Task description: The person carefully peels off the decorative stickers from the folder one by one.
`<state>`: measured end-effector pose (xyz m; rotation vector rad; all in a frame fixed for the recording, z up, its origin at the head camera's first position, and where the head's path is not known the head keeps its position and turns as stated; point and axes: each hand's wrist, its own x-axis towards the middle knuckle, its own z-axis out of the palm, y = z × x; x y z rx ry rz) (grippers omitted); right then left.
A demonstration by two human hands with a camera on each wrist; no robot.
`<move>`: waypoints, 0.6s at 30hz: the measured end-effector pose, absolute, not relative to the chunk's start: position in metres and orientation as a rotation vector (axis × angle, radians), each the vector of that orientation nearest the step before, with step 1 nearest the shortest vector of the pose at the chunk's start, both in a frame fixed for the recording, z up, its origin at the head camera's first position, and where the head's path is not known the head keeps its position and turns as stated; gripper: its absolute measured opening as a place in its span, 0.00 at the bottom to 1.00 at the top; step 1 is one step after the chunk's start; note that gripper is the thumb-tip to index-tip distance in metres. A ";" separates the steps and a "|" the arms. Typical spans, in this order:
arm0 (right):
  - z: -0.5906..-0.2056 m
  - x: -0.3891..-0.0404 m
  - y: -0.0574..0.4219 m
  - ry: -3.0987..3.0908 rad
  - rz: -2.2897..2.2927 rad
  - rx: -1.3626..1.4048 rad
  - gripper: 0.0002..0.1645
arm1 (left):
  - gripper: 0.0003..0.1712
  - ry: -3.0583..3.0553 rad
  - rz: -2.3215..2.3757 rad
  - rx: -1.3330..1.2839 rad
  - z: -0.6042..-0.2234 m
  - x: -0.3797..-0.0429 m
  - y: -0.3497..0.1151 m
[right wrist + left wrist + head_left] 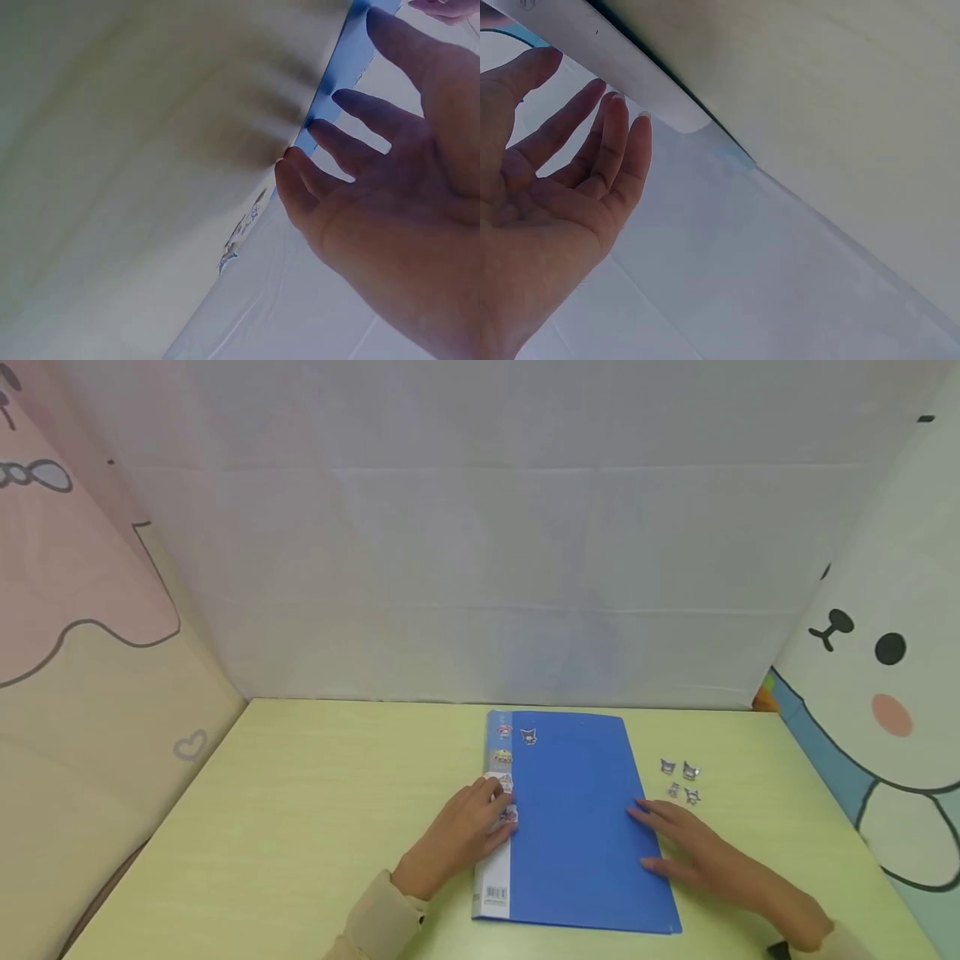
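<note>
A blue folder (581, 827) lies closed on the table, its pale spine strip to the left. Cartoon pictures run down the strip, and a small dark cartoon sticker (528, 737) sits at the cover's upper left. My left hand (463, 828) rests on the spine side with loosely bent fingers; in the left wrist view the fingertips (615, 97) meet the folder's spine edge. At the right edge, my right hand (686, 843) lies with spread fingers touching the cover. Several small cartoon stickers (690, 771) lie on the table just beyond the right hand.
The pale yellow-green table (322, 793) extends on both sides of the folder. A white sheet (480, 568) hangs behind it. Cartoon-printed cloths stand at the left (90, 610) and right (885, 718) sides.
</note>
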<state>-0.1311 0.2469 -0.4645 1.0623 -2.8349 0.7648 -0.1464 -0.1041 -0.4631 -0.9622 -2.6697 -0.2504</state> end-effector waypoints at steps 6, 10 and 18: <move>-0.468 -0.130 0.244 -2.892 0.621 1.052 0.37 | 0.13 -2.650 -0.297 -0.932 -0.466 -0.148 -0.103; -0.469 -0.128 0.244 -2.890 0.620 1.053 0.37 | 0.11 -2.636 -0.334 -0.935 -0.467 -0.149 -0.103; -0.467 -0.127 0.242 -2.919 0.623 1.019 0.37 | 0.06 -2.569 -0.405 -0.952 -0.465 -0.149 -0.101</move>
